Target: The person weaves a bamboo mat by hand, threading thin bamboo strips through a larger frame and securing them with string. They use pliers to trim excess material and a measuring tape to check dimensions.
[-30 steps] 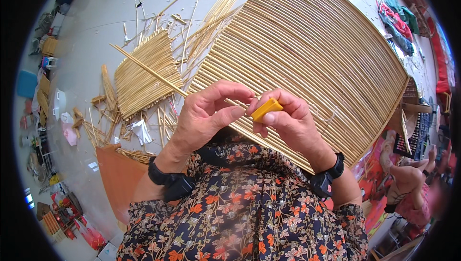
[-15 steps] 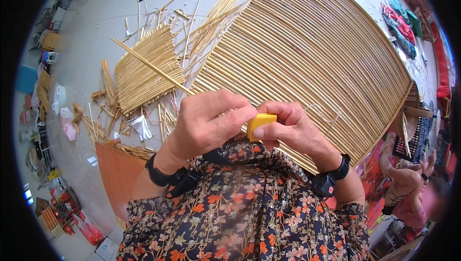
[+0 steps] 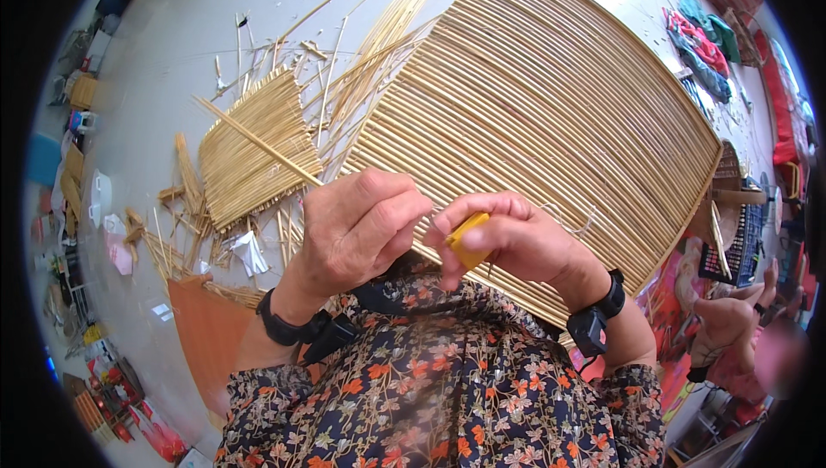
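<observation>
Passage: over far part of large slatted mat (image 3: pixel 551 98). Obstacle: long stick (image 3: pixel 258 141) slanting from behind left hand (image 3: pixel 357 229) over small mat (image 3: pixel 258 169).

an indoor craft workshop, by the look of it, with the work spread on a pale, shiny floor (image 3: pixel 151 81); a large mat of slender stalks (image 3: pixel 559 115) covers two o'clock, a smaller mat (image 3: pixel 262 145) lies at ten, and loose stalks (image 3: pixel 379 48) fan out near twelve; woody scraps (image 3: pixel 188 167) litter nine; a dark crate (image 3: pixel 742 249) stands at three, another person (image 3: pixel 731 323) is near four, and assorted goods, including a red bag (image 3: pixel 159 434), crowd eight
</observation>
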Tool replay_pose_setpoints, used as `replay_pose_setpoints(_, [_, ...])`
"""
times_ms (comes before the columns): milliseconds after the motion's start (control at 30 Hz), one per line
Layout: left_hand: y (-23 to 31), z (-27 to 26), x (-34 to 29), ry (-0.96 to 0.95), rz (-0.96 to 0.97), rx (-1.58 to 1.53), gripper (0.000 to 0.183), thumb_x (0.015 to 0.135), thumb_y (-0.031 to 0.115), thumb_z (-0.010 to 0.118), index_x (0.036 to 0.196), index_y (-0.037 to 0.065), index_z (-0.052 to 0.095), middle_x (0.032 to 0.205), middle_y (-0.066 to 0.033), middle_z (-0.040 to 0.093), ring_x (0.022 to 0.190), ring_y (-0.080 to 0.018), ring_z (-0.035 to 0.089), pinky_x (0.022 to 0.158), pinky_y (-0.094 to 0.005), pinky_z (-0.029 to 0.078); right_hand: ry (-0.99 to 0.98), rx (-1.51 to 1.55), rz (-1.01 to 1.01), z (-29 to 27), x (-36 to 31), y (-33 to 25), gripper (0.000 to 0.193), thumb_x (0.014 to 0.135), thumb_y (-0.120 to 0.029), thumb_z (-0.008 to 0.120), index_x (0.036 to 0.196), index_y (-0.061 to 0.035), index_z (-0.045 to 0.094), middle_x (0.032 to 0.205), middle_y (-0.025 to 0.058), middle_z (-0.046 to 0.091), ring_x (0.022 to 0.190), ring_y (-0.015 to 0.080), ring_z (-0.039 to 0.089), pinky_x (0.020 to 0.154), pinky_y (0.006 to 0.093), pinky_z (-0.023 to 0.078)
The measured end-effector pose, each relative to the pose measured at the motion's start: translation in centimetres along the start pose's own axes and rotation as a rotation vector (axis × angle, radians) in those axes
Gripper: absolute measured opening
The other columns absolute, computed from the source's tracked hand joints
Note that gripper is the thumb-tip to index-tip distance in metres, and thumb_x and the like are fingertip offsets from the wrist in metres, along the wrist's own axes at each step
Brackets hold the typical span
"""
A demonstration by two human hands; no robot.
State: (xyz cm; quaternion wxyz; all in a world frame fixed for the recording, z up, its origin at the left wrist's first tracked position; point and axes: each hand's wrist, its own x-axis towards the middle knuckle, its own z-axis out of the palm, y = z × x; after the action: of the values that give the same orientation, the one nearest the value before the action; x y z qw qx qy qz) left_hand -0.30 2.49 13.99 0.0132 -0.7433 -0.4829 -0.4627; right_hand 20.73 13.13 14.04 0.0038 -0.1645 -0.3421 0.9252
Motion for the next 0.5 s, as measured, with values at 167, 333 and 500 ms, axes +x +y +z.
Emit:
replay_pose_setpoints(167, [-0.4,-0.5,-1.8,0.023,0.029,0.011,0.03,0.069,-0.007,0.072,0.097,0.001,0.069,0.089,-0.0092,0.066,0.069,-0.023,0.068,0.053,-0.0328,0.055,0.201,-0.174,0.119,0.8,1.5,-0.5,0.02,0.099,-0.02,0.065,0.102,-0.0029,0.074,0.081,0.0054,0.071,0.072,0.0112,0.069,0.064,0.0272,0.058])
replay_pose_setpoints(333, [-0.1,-2.2,-5.4,0.085,-0.325,-0.04,0.026,0.081,-0.005,0.073,0.106,0.002,0.07,0.092,-0.01,0.068,0.072,-0.0229,0.069,0.065,-0.0312,0.058,0.341,-0.965,-0.059,2.6,3.6,-1.4,0.013,0.093,-0.012,0.066,0.095,-0.0007,0.073,0.072,0.0056,0.07,0.065,0.011,0.064,0.059,0.0286,0.05])
replay_pose_setpoints(500, [0.1,-2.1,-12.4,0.329,-1.39,-0.78,0.024,0.102,0.018,0.063,0.116,0.0,0.058,0.093,-0.0079,0.066,0.078,-0.0154,0.071,0.068,-0.027,0.06,0.162,-1.582,-0.522,1.3,7.5,0.6,0.009,0.084,-0.01,0.065,0.077,-0.0043,0.065,0.073,0.0132,0.064,0.065,0.0319,0.065,0.059,0.0405,0.052])
